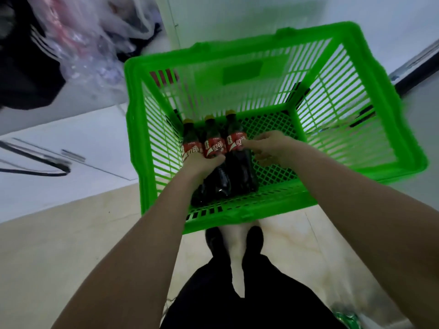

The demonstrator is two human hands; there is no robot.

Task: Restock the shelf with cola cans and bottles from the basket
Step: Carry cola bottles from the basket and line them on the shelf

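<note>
A bright green plastic basket [392,129] stands on the floor in front of me. Three cola bottles with red labels and yellow caps lie side by side in its left part: a left bottle [188,138], a middle bottle [213,143] and a right bottle [236,138]. My left hand [202,166] reaches in and curls round the lower bodies of the left and middle bottles. My right hand [270,147] pinches the right bottle at its label. The bottles' bases are partly hidden by my left wrist.
White furniture panels [71,143] stand to the left, with black cloth [21,67] and a clear plastic bag [85,43] on top. A white wall [237,15] rises behind the basket. My feet in dark shoes [235,241] stand on beige tiles just before the basket.
</note>
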